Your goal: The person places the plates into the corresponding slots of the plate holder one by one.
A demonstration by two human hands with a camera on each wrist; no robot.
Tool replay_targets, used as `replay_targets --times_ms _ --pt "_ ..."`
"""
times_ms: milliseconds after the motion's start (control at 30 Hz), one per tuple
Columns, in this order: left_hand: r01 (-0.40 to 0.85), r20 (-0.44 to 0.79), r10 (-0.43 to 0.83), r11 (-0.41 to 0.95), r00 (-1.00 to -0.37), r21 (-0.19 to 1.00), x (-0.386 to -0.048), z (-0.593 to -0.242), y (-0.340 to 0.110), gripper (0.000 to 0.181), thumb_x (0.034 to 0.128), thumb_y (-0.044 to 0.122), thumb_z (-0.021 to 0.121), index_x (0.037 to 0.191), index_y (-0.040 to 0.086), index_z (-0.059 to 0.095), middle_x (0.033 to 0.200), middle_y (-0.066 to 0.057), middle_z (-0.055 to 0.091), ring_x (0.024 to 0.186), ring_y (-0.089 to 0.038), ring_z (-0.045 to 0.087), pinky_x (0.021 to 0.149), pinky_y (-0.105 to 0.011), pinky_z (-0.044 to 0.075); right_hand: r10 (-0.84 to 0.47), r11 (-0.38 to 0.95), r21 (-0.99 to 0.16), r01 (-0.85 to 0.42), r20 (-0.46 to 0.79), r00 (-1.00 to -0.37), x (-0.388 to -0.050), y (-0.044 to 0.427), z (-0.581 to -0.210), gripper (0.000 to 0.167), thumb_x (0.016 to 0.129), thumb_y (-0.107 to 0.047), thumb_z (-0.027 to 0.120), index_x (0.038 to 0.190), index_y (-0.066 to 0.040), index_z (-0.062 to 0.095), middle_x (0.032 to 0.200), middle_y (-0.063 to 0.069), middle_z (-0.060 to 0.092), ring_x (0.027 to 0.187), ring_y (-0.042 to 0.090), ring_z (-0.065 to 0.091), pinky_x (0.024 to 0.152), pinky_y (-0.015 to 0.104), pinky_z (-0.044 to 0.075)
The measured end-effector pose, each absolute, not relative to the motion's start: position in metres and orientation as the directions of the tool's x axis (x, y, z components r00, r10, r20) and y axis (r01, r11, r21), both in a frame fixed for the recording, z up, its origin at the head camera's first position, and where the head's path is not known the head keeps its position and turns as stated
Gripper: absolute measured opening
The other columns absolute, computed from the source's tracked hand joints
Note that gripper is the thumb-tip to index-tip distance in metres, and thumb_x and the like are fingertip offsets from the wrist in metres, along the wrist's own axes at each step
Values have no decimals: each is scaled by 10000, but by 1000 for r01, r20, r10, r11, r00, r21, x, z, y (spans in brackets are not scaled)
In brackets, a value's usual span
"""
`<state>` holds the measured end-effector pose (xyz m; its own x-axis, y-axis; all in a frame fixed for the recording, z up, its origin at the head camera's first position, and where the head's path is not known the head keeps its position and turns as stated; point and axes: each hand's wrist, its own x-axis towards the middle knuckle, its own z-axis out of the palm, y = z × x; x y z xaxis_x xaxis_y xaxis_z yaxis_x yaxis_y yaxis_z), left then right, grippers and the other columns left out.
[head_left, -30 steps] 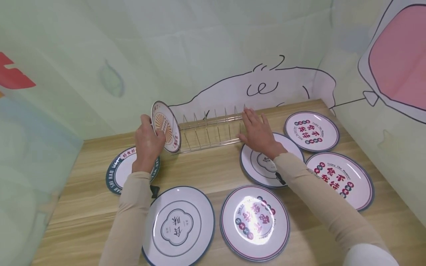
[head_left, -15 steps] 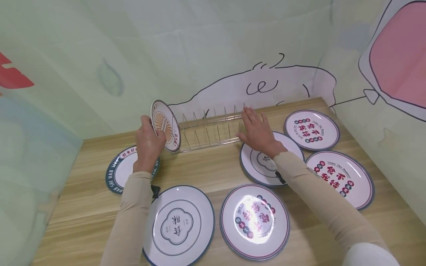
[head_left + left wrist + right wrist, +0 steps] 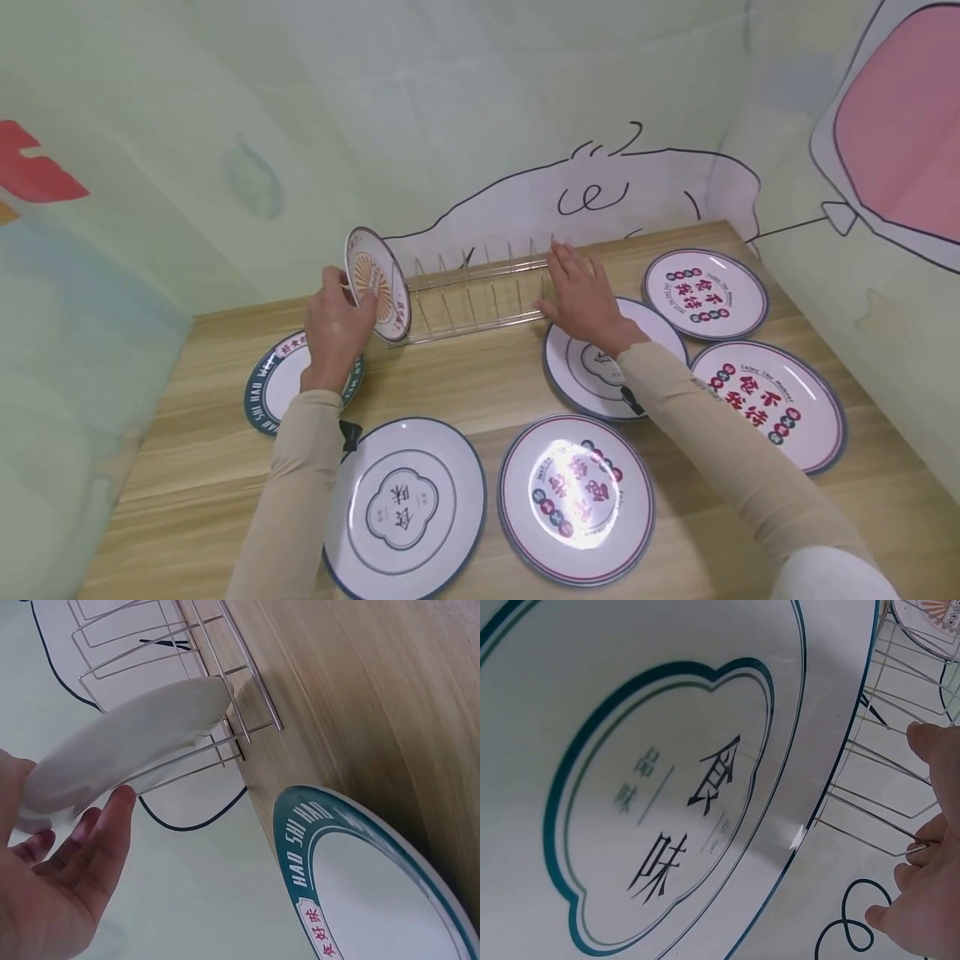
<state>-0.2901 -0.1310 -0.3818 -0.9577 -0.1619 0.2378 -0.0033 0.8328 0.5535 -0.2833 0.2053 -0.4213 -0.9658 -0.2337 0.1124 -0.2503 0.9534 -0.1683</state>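
In the head view a white plate with an orange sunburst (image 3: pixel 384 287) stands tilted in the left end of the wire rack (image 3: pixel 472 308). My left hand (image 3: pixel 336 329) grips that plate by its left side, thumb on the face. The left wrist view shows the plate's pale underside (image 3: pixel 127 742) between the wires, with the fingers of my left hand (image 3: pixel 60 877) behind it. At the rack's right end rests my right hand (image 3: pixel 588 304), its fingers extended. Seen from the right wrist, my right hand (image 3: pixel 930 855) touches the end wires (image 3: pixel 870 844).
A green-rimmed plate (image 3: pixel 262 392) lies left, partly under my left arm. Two plates lie in front, one with a flower outline (image 3: pixel 405 508), one with red characters (image 3: pixel 576 500). Another (image 3: pixel 562 367) is below my right hand; two more, one small (image 3: pixel 705 296), one larger (image 3: pixel 810 408), lie right.
The head view has shifted slightly. Both hands, the held plate and the rack keep nearly the same places relative to one another.
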Motion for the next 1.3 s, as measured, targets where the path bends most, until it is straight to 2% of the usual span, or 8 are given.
replay_targets --times_ms 133,433,633,867,1133,1300 --pt "-2 246 -160 841 -956 540 -288 -381 -134 468 975 383 572 1285 45 479 926 -168 659 727 -298 573 563 -322 383 -232 951 -185 -249 107 -967 -283 205 -422 821 996 -439 553 1568 24 190 1672 184 135 1554 344 135 1245 565 94" --pt "-35 210 -188 821 -959 570 -274 -376 -146 541 1008 492 475 1338 63 471 1079 -171 673 850 -322 603 671 -347 422 -224 947 -214 -241 100 -970 -281 205 -425 818 993 -435 563 1567 21 201 1671 189 135 1554 344 137 1248 556 84" --pt "-60 196 -203 825 -959 561 -261 -376 -165 529 1022 484 432 1324 54 490 1128 -173 655 900 -340 592 708 -357 417 -231 947 -207 -246 93 -969 -282 207 -424 820 998 -434 550 1567 31 186 1670 197 126 1551 356 136 1244 566 98" --pt "-126 216 -266 854 -940 506 -248 -381 -195 490 1024 428 450 1257 9 553 1079 -204 665 925 -372 584 756 -440 432 -231 948 -206 -245 90 -969 -283 207 -419 824 998 -448 543 1571 22 183 1675 185 111 1557 343 118 1242 571 111" --pt "-230 150 -323 869 -934 438 -231 -393 -231 455 1024 373 458 1249 -16 533 1062 -232 639 892 -370 568 665 -390 397 -234 942 -225 -250 93 -968 -284 206 -418 833 992 -450 551 1572 20 179 1674 191 112 1556 351 117 1241 575 77" --pt "-282 111 -355 867 -928 412 -223 -397 -249 440 1014 317 466 1259 -46 519 1060 -261 634 862 -381 583 630 -401 421 -235 940 -231 -249 88 -968 -283 205 -418 834 995 -457 540 1574 16 173 1678 183 94 1558 347 107 1243 573 72"
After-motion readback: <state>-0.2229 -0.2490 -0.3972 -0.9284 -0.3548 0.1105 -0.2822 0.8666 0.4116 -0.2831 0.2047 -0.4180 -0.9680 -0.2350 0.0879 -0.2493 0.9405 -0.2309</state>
